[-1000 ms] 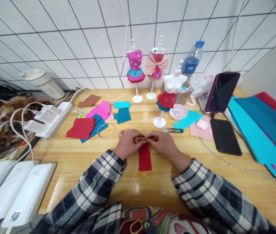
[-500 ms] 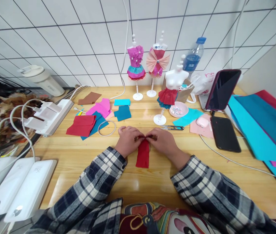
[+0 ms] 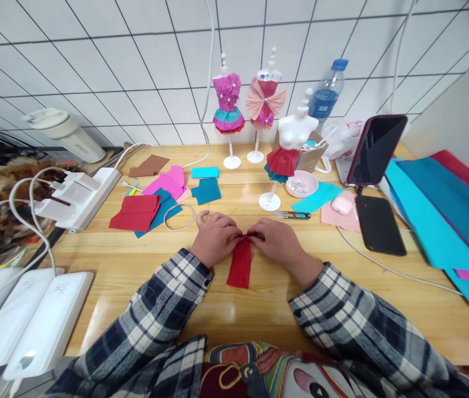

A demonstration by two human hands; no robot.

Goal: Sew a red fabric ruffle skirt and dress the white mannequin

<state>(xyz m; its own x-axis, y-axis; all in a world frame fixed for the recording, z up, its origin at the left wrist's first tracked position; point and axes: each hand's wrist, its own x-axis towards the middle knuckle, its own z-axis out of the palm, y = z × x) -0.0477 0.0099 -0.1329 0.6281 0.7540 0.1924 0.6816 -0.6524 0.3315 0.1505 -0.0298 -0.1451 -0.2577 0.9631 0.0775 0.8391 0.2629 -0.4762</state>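
Note:
Between my hands a strip of red fabric (image 3: 239, 266) hangs down, its far end pinched and gathered. My left hand (image 3: 214, 237) grips the gathered end from the left with thumb and forefinger. From the right, the fingertips of my right hand (image 3: 276, 241) pinch the same end. The fabric's lower part fans out over the wooden table. Just beyond my hands stands a small white mannequin (image 3: 297, 131) wearing a skirt of red and teal layers (image 3: 283, 163). Thread snips (image 3: 291, 215) lie close to my right hand. A thin ring-shaped loop (image 3: 165, 218) lies left of my left hand.
Two dressed mannequins (image 3: 227, 102) stand at the back. Fabric pieces (image 3: 135, 211) lie at left, beside a power strip (image 3: 93, 200). A pink bowl of beads (image 3: 302, 184), phones (image 3: 381, 225) and larger fabric sheets (image 3: 446, 210) are on the right. A cable (image 3: 400, 271) crosses the table.
The gathered end of the red fabric is pinched tighter, and its lower end has swung slightly left. Both hands stay close together; the whole view has shifted a little.

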